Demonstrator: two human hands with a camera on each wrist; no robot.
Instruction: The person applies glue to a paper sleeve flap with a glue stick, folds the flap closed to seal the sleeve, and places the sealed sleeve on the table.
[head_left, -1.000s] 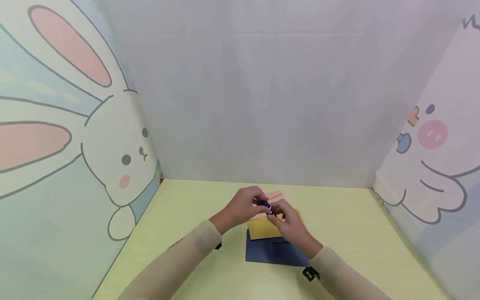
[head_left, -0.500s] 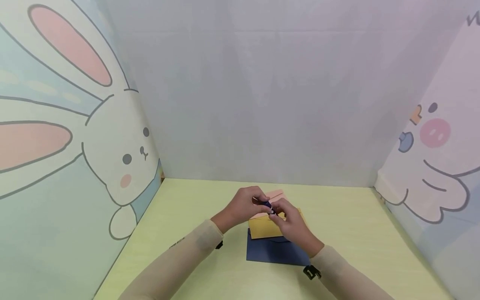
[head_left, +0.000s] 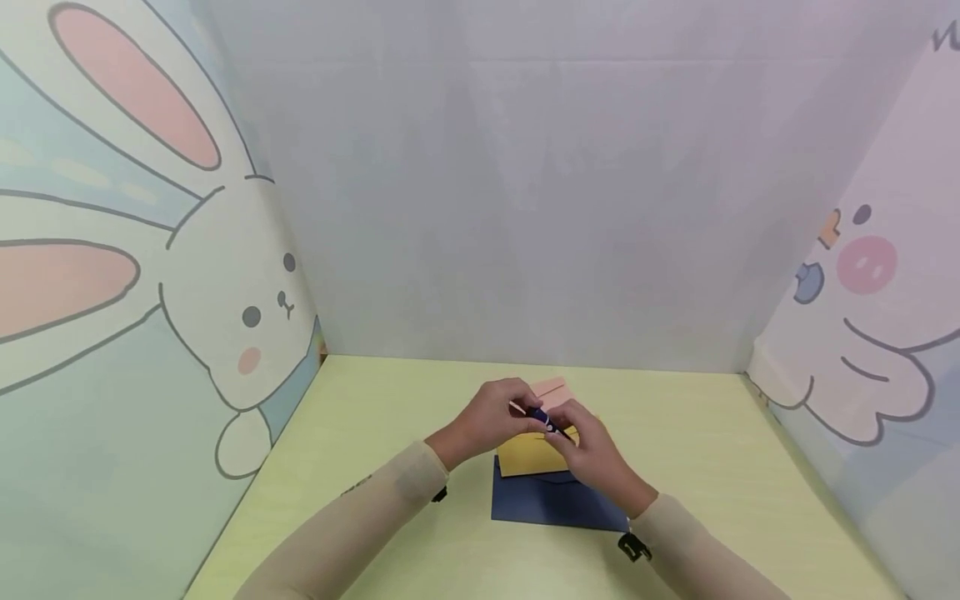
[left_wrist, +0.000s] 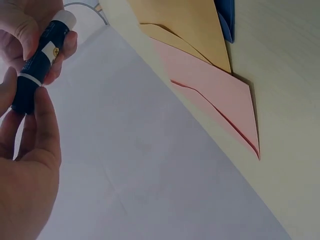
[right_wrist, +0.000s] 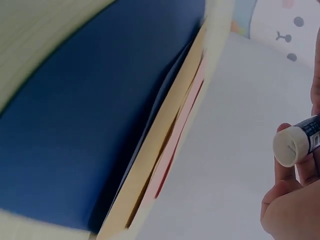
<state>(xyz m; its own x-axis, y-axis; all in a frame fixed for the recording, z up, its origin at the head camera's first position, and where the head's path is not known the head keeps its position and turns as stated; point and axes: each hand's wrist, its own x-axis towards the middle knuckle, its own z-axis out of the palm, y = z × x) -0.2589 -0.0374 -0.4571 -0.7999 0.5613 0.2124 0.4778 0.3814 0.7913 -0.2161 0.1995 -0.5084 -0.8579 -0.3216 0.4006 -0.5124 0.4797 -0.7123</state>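
Observation:
A dark blue glue stick [left_wrist: 47, 56] with a white end is held in the air between both hands, tilted. My left hand [head_left: 487, 423] pinches its dark blue cap end between thumb and fingers. Around the body near the white end, the thumb and fingers of my right hand [head_left: 600, 462] grip it. In the right wrist view the round white base [right_wrist: 287, 148] faces the camera. Beneath the hands lie three overlapping envelopes: pink [head_left: 553, 392] at the back, yellow [head_left: 528, 458] in the middle and navy blue [head_left: 551, 500] at the front.
The envelopes lie on a pale yellow-green table [head_left: 405, 392]. A plain whitish wall [head_left: 510, 208] rises behind it. Side panels carry a printed rabbit [head_left: 225, 308] on the left and another cartoon animal [head_left: 885, 333] on the right.
My right hand has shifted slightly right and my left hand a little down. More of the glue stick shows between the hands now. The envelopes have stayed in place.

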